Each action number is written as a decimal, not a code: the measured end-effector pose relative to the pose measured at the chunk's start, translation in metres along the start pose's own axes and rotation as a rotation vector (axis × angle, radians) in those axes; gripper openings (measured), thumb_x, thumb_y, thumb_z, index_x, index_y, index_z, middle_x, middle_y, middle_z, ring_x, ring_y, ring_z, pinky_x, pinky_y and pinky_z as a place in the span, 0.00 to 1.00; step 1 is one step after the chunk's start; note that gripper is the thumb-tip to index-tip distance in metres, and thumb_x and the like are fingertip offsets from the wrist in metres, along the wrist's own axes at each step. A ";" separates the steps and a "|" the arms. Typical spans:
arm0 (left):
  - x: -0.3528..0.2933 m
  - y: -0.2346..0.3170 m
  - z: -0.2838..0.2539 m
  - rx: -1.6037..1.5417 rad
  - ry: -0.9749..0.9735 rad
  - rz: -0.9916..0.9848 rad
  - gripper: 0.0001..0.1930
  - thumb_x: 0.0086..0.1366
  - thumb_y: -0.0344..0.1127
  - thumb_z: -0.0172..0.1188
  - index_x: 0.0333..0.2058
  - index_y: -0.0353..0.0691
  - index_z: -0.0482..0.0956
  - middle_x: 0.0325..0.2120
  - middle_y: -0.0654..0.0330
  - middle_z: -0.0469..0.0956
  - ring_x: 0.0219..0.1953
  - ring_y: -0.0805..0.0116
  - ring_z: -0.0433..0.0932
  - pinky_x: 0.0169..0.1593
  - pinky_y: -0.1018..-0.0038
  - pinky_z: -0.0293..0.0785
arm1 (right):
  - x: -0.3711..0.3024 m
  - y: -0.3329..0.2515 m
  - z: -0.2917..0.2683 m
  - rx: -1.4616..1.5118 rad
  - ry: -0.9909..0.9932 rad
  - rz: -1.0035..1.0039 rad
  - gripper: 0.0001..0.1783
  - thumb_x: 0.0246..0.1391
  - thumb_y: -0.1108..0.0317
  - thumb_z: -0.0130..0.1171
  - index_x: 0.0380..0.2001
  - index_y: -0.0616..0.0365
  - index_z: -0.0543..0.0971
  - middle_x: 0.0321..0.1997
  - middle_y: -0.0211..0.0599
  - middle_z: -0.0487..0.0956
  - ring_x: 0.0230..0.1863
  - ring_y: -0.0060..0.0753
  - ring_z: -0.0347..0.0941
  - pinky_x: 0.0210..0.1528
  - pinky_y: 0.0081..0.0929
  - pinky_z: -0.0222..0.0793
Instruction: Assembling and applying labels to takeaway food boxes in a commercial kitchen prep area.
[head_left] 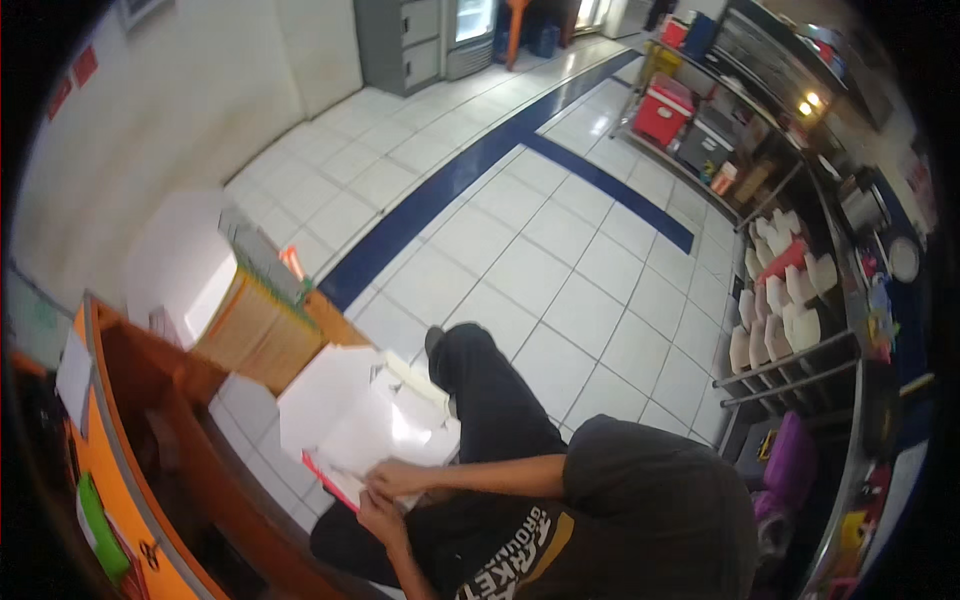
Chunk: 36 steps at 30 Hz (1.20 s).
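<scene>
Bending fingers at near edge of open white box (345,415), which sits against your dark-trousered legs (490,390). Your right hand (398,480) lies over that edge; your left hand (380,518) just below, close against it. Grip (blur and overlap hide fingertips): can't make out whether either pinches cardboard. Red strip (331,481) along box edge. Yellowish stack (262,335) just beyond; orange-edged counter (128,480) at left.

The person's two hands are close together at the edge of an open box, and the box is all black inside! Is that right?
Not quite: the open box is white inside, as the head view shows. The left hand and right hand are close together at its edge.
</scene>
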<state>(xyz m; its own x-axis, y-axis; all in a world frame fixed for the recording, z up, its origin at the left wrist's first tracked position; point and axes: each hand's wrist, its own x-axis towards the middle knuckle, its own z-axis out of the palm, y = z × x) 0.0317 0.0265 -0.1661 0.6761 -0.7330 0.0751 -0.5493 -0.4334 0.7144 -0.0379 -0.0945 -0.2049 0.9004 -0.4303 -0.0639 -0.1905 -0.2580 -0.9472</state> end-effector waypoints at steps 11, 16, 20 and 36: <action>0.091 -0.050 -0.032 -0.021 0.030 -0.067 0.17 0.70 0.37 0.54 0.27 0.28 0.78 0.15 0.51 0.78 0.17 0.59 0.80 0.22 0.63 0.73 | -0.017 -0.004 0.003 -0.045 -0.132 0.071 0.15 0.60 0.64 0.54 0.45 0.61 0.81 0.36 0.50 0.84 0.39 0.51 0.82 0.43 0.42 0.76; 0.081 -0.038 -0.028 0.057 -0.069 -0.115 0.13 0.62 0.33 0.56 0.24 0.28 0.78 0.16 0.45 0.78 0.19 0.49 0.80 0.26 0.58 0.74 | -0.005 -0.008 0.001 -0.108 -0.015 0.012 0.11 0.55 0.66 0.57 0.36 0.60 0.84 0.30 0.52 0.83 0.36 0.58 0.81 0.41 0.48 0.75; 0.046 -0.013 -0.018 0.155 -0.064 0.032 0.12 0.59 0.33 0.57 0.22 0.29 0.78 0.16 0.43 0.78 0.21 0.44 0.79 0.27 0.55 0.73 | 0.007 -0.002 0.006 -0.002 -0.109 0.031 0.11 0.52 0.71 0.56 0.37 0.63 0.82 0.34 0.54 0.83 0.38 0.56 0.81 0.42 0.46 0.75; 0.083 -0.041 -0.034 -0.833 -0.189 -0.041 0.35 0.78 0.55 0.39 0.70 0.32 0.55 0.63 0.45 0.67 0.60 0.57 0.73 0.60 0.65 0.72 | -0.053 -0.082 -0.154 -0.862 -0.428 -0.371 0.37 0.51 0.62 0.65 0.64 0.61 0.69 0.64 0.51 0.70 0.67 0.44 0.66 0.70 0.43 0.59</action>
<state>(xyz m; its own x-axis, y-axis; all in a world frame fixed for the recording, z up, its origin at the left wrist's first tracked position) 0.1266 0.0013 -0.1653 0.5533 -0.8325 -0.0265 0.0640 0.0107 0.9979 -0.1303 -0.1832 -0.0753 0.9914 0.1036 -0.0798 0.0642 -0.9170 -0.3937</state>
